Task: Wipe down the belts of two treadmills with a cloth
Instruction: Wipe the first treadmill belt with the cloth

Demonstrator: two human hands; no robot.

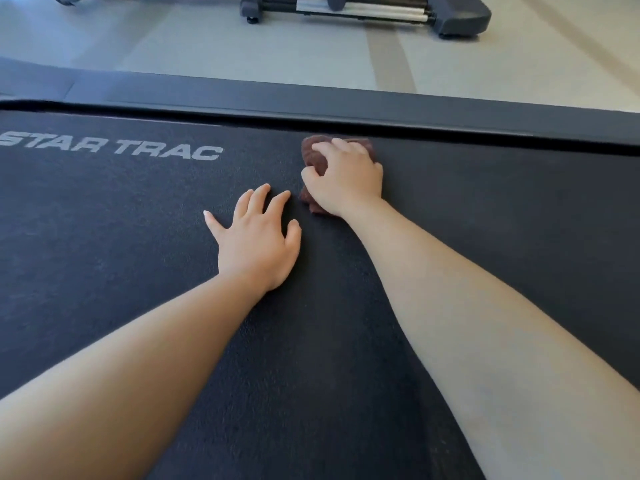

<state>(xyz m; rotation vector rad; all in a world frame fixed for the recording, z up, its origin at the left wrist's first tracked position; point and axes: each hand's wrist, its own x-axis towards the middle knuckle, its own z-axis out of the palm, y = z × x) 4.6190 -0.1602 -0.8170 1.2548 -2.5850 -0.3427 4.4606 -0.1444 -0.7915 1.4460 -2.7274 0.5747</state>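
From the head camera, both bare forearms reach out over the dark treadmill belt [138, 209], which fills most of the view. The right hand [346, 183] has its fingers curled down over a bunched brown cloth [317, 161], gripping it and pressing it onto the belt. The cloth sits under the palm and fingers, showing past the fingertips on the far side and beside the thumb and wrist on the near left. It lies close to the belt's far edge, just short of the dark side rail [311, 102]. The left hand [258, 242] rests flat on the belt with fingers spread and straight, holding nothing, just beside the cloth but not touching it. White lettering [110, 147] reading STAR TRAC runs along the belt to the left. Beyond the rail lies pale flooring [207, 46], with the base of another machine [363, 12] at the top edge.
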